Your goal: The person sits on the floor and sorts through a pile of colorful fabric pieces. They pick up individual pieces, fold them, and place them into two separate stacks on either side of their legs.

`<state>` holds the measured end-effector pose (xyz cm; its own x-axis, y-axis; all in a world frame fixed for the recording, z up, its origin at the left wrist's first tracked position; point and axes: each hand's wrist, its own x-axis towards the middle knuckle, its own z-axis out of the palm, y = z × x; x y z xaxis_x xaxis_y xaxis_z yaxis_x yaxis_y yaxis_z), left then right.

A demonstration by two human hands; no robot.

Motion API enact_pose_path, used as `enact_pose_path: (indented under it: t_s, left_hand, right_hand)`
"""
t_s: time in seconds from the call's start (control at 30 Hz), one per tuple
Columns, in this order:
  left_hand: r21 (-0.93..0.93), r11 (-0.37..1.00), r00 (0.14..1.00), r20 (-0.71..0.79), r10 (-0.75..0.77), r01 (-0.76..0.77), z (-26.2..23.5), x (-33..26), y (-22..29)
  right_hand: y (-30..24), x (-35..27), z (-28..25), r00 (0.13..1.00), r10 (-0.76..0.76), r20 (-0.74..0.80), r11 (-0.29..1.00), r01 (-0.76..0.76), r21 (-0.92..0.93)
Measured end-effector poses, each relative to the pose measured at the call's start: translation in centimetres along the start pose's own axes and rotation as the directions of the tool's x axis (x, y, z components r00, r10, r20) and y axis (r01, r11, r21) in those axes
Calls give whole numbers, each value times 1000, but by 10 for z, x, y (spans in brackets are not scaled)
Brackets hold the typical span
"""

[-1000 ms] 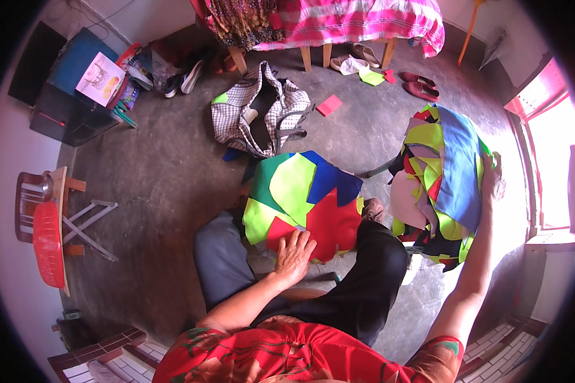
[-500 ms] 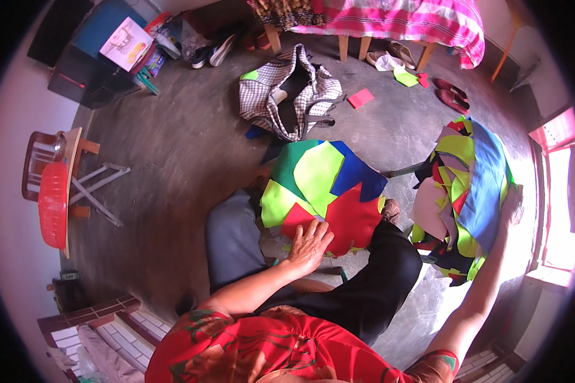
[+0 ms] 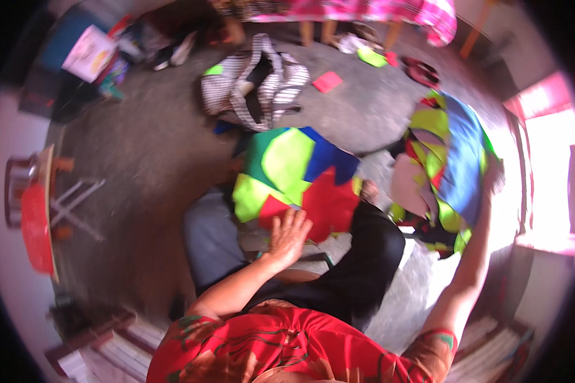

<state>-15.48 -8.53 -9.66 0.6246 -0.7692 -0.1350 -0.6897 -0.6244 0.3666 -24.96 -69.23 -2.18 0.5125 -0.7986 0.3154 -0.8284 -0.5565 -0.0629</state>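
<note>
My left hand (image 3: pixel 287 239) lies with fingers stretched out on the near edge of a red cloth piece (image 3: pixel 329 204). That piece belongs to a spread of cut cloth in front of my legs, with lime-yellow (image 3: pixel 287 159), dark green (image 3: pixel 257 156) and blue (image 3: pixel 329 156) pieces. Off to the right, my right hand (image 3: pixel 494 175) is at the outer edge of a heap of cloth scraps, beside a large light-blue cloth (image 3: pixel 463 159). Its fingers are blurred and partly hidden, so its grip does not show.
An open checked bag (image 3: pixel 223 96) stands on the floor ahead, near a red cloth piece (image 3: pixel 327 82). Dark red shoes (image 3: pixel 421 72) lie farther right. A red plastic basket (image 3: pixel 37 230) is at the left wall, and a bright window (image 3: pixel 552 191) is at the right.
The whole view has shifted and blurred, so things appear farther left and higher. My left hand stays on the red cloth, and my right hand remains at the heap's outer edge.
</note>
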Motion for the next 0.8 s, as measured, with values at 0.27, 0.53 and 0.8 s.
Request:
enact_pose_path:
  t_s: [0.27, 0.53, 0.8]
  left_hand:
    - [20, 1000, 999, 30, 18, -19, -7, 2, 2]
    - [58, 998, 999, 17, 34, -35, -7, 1, 0]
    - [57, 998, 999, 8, 36, -36, -6, 3, 3]
  right_hand:
    - [-75, -29, -53, 960, 280, 15, 955, -280, 96]
    - [-78, -34, -53, 978, 199, -61, 976, -192, 100]
    - [-59, -29, -42, 975, 204, -82, 977, -198, 81]
